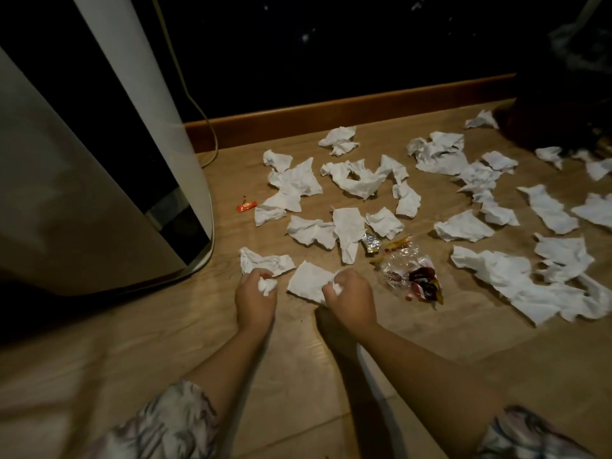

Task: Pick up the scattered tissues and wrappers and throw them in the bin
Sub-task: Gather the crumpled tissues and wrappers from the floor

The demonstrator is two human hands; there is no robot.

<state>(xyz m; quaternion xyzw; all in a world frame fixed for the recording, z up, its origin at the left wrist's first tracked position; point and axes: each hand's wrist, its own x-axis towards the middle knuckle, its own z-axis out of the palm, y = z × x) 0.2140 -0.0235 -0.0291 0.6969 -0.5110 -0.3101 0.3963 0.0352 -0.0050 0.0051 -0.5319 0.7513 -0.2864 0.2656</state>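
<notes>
A tall white appliance (99, 180) stands on the wooden floor (298, 376) — behind it a yellowish cord (198, 104) hangs, and a wooden skirting board (347, 111) runs right.

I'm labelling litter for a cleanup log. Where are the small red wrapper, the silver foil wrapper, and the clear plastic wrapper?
small red wrapper (246, 205), head view, its middle.
silver foil wrapper (370, 241), head view, the crinkled foil face.
clear plastic wrapper (402, 261), head view, the see-through upper part.
</notes>
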